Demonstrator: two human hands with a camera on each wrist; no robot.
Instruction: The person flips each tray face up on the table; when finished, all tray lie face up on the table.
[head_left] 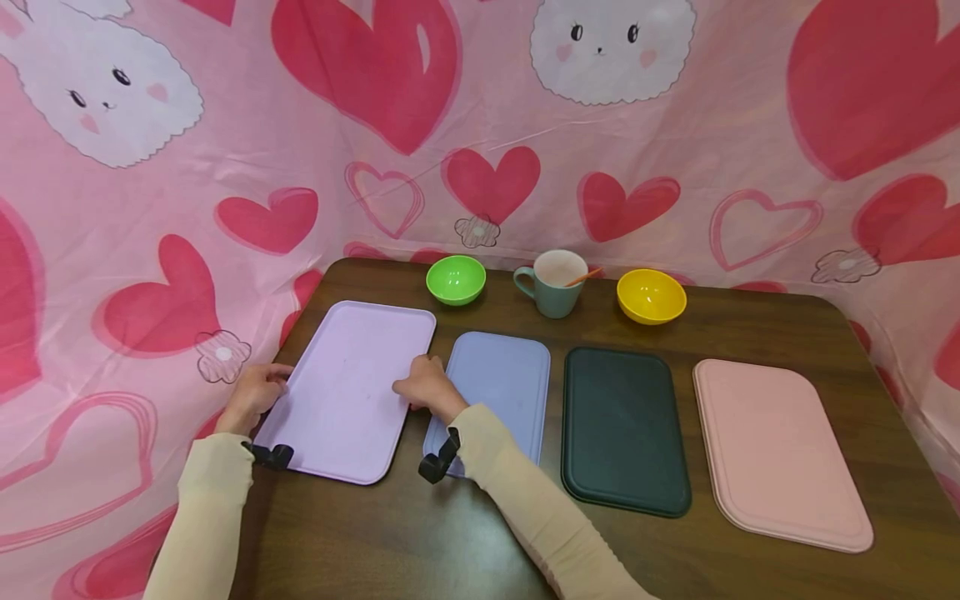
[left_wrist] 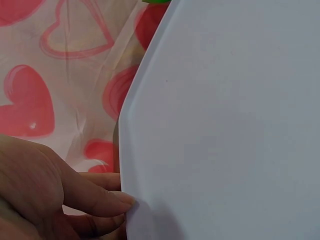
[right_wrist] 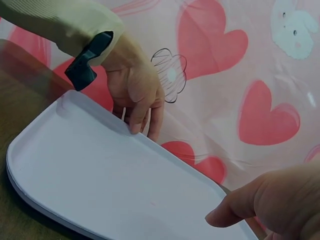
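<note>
While the left hand [head_left: 255, 396] and right hand [head_left: 433, 387] pinch opposite long rims of the lilac tray [head_left: 347, 383], thumbs on top, other fingers mostly hidden, it's at the left end of the brown table [head_left: 337, 533]; can't tell from here if it touches. Next out: blue tray [head_left: 501, 367] partly behind the right sleeve [head_left: 525, 492], dark green tray [head_left: 624, 429], pink tray [head_left: 783, 454] (4 trays), then 2 bowls, green bowl [head_left: 456, 281] and yellow bowl [head_left: 651, 297], plus 1 mug [head_left: 553, 296], its orange stick [head_left: 585, 277] half hidden inside. Pink heart-and-rabbit cloth [head_left: 637, 133] hangs behind and at the sides; table's near edge out of sight.
</note>
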